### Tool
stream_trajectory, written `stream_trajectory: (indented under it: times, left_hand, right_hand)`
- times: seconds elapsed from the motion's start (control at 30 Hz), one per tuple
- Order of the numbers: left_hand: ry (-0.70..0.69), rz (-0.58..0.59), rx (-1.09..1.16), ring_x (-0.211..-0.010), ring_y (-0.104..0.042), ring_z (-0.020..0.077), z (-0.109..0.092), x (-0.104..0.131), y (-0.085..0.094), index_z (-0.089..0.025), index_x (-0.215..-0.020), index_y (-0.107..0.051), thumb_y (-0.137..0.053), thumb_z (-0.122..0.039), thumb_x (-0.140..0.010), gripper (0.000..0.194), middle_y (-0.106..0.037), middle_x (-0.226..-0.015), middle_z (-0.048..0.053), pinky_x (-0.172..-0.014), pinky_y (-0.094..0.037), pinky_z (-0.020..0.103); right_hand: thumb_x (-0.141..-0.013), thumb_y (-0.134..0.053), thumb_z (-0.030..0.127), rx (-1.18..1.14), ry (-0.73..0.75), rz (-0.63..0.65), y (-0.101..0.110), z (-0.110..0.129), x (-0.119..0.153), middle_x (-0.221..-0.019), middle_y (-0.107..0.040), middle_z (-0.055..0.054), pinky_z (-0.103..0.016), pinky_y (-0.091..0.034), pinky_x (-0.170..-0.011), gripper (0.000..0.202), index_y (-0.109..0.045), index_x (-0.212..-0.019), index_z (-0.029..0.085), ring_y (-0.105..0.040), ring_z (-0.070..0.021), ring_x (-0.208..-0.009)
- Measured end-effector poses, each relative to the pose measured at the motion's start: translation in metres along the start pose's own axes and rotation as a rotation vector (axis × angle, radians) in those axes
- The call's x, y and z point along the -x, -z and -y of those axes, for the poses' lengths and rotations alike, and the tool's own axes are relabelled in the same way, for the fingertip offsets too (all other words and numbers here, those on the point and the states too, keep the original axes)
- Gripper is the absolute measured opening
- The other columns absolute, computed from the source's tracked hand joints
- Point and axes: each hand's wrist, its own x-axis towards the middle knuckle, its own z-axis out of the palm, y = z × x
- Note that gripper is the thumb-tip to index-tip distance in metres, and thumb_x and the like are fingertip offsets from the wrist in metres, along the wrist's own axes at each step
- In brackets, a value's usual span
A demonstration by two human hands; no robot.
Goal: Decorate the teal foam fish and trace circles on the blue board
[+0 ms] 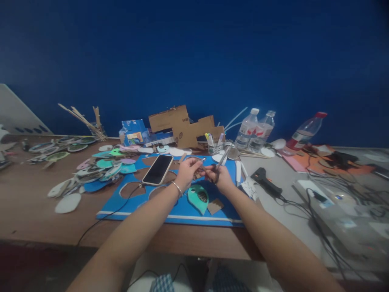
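Note:
My right hand (224,180) is closed around dark-handled scissors (224,155), whose blades point up and away from me. Just left of it, my left hand (187,172) pinches a small brown piece (207,168) that looks like cardboard. The fingers of both hands nearly meet there and partly hide it. Below them a teal leaf-shaped cutout (198,198) with a dark striped patch lies on the blue board (133,209). A square of brown cardboard (215,206) is beside the cutout. Left of my left hand lies a phone (157,169) with a dark screen and a cable.
Many coloured cutouts (105,172) are heaped at the left. Cardboard boxes (179,127), a cup of markers (215,149) and bottles (247,129) stand along the blue wall. On the right are a black glue gun (266,182), tangled cables and a clear plastic case (343,215).

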Motion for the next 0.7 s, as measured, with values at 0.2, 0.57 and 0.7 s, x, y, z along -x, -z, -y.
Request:
stream_trajectory:
  times: [0.2, 0.57, 0.7]
  left_hand:
    - [-0.056, -0.014, -0.033, -0.049, -0.057, 0.0092, 0.004, -0.003, 0.002, -0.013, -0.07, -0.054, -0.069, -0.039, -0.065, 0.03, -0.059, -0.058, -0.002, -0.051, -0.05, 0.023]
    - [-0.154, -0.052, -0.105, -0.051, -0.048, 0.0065, 0.007, -0.008, 0.006, -0.014, -0.07, -0.058, -0.063, -0.037, -0.07, 0.024, -0.056, -0.059, -0.003, -0.052, -0.041, 0.02]
    - [-0.095, -0.01, -0.144, -0.051, -0.051, 0.0086, 0.008, -0.006, 0.005, -0.013, -0.066, -0.059, -0.068, -0.035, -0.065, 0.024, -0.059, -0.058, -0.001, -0.054, -0.042, 0.023]
  right_hand:
    - [-0.062, -0.058, 0.029, -0.04, -0.021, 0.039, 0.001, -0.003, 0.0, -0.056, -0.061, -0.003, -0.021, -0.034, -0.043, 0.026, -0.068, -0.079, 0.012, -0.047, -0.0094, -0.046]
    - [-0.061, -0.062, 0.035, 0.074, -0.056, -0.087, 0.003, -0.01, -0.002, -0.052, -0.061, -0.003, -0.025, -0.04, -0.047, 0.019, -0.059, -0.059, 0.016, -0.051, -0.0131, -0.046]
    - [-0.061, -0.061, 0.035, 0.132, -0.04, -0.092, 0.003, -0.004, 0.001, -0.049, -0.059, -0.002, -0.025, -0.039, -0.045, 0.019, -0.058, -0.057, 0.017, -0.049, -0.013, -0.045]
